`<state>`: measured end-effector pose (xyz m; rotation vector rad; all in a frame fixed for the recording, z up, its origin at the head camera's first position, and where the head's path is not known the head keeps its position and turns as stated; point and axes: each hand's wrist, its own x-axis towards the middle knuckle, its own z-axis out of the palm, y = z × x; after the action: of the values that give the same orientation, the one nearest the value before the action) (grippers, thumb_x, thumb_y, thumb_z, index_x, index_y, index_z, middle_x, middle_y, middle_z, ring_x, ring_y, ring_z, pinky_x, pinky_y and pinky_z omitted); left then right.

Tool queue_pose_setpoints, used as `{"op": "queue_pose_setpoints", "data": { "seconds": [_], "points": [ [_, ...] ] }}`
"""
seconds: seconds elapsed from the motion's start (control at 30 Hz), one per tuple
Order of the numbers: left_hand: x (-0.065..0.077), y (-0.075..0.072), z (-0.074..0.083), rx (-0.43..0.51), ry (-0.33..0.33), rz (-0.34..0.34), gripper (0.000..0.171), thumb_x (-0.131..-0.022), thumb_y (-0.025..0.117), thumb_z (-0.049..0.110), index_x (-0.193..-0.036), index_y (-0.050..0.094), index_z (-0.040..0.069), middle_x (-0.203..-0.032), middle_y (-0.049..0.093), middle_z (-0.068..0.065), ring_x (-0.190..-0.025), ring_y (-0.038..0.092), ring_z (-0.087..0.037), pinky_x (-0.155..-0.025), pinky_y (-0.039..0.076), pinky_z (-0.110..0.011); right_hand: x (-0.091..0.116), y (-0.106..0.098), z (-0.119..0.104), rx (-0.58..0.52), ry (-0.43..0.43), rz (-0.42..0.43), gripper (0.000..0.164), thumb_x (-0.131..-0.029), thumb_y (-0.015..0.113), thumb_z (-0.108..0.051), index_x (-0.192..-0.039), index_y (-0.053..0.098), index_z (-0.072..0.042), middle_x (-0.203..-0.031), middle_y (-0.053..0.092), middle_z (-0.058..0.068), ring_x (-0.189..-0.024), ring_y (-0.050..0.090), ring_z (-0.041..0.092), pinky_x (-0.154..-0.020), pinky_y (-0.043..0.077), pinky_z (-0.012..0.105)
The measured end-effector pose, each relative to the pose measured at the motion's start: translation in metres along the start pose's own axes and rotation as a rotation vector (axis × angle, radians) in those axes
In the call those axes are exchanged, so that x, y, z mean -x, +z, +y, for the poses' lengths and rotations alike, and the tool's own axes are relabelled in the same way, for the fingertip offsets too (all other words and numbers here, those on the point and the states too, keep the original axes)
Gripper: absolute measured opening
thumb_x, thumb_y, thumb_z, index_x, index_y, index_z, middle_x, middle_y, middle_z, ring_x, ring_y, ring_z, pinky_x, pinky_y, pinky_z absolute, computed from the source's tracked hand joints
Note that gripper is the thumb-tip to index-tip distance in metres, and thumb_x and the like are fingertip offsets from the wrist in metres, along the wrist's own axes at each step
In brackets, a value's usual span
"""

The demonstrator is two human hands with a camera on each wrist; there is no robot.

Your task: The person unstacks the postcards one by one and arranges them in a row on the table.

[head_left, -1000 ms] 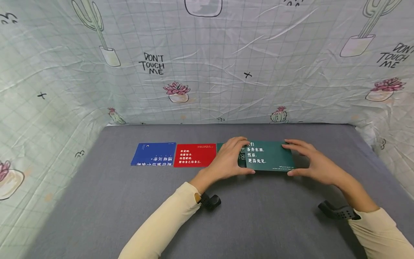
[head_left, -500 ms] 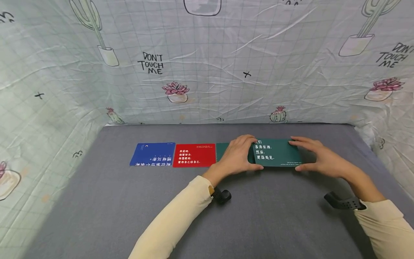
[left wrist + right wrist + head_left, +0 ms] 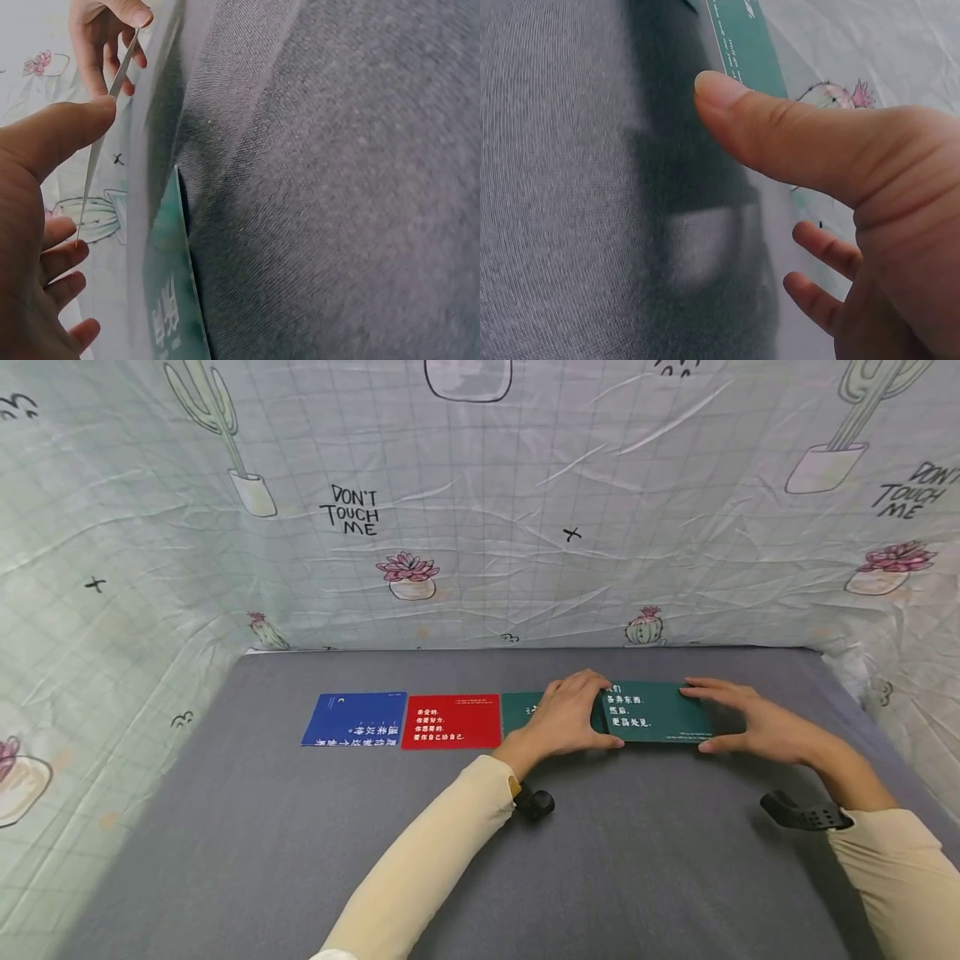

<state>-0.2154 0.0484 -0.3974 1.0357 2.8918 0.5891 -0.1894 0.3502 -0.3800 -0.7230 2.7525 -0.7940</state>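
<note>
A dark green card (image 3: 658, 714) with white Chinese lettering is held between both hands, slightly above the table. My left hand (image 3: 566, 720) pinches its left end, thumb at the near edge and fingers at the far edge. At the other end my right hand (image 3: 761, 725) grips the near and far edges by the right corners. In the left wrist view the held card (image 3: 97, 161) appears almost edge-on. Another green card (image 3: 516, 714) lies on the table, partly covered by the left hand. Left of it lie a red card (image 3: 452, 739) and a blue card (image 3: 356, 712).
The grey cloth table (image 3: 480, 843) reaches back to a white curtain (image 3: 495, 585) printed with cactus pots. Curtain sides also rise at the left and right. Black straps with camera mounts (image 3: 534, 803) sit on both wrists.
Both hands have moved to the right with the green card, away from the red card. More of the green card lying on the table shows now. The red and blue cards stay put.
</note>
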Motion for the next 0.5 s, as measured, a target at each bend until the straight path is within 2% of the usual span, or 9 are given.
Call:
{"op": "queue_pose_setpoints", "data": {
  "seconds": [0.33, 0.5],
  "points": [
    [-0.007, 0.017, -0.001, -0.069, -0.036, -0.025, 0.077, -0.077, 0.068, 0.059, -0.14, 0.043, 0.021, -0.146, 0.038, 0.005, -0.14, 0.023, -0.012, -0.11, 0.022, -0.034, -0.004, 0.002, 0.013, 0.04, 0.014, -0.004, 0.083, -0.075, 0.08, -0.039, -0.144, 0.043, -0.011, -0.152, 0.027, 0.019, -0.131, 0.018, 0.051, -0.094, 0.018, 0.069],
    [-0.007, 0.019, -0.004, -0.082, -0.05, -0.041, 0.077, -0.078, 0.068, 0.059, -0.14, 0.043, 0.022, -0.148, 0.037, 0.006, -0.141, 0.022, -0.012, -0.11, 0.022, -0.036, -0.006, 0.006, 0.016, 0.029, 0.019, -0.008, 0.082, -0.075, 0.08, -0.04, -0.143, 0.044, -0.01, -0.152, 0.027, 0.018, -0.129, 0.02, 0.05, -0.092, 0.02, 0.068]
  ]
}}
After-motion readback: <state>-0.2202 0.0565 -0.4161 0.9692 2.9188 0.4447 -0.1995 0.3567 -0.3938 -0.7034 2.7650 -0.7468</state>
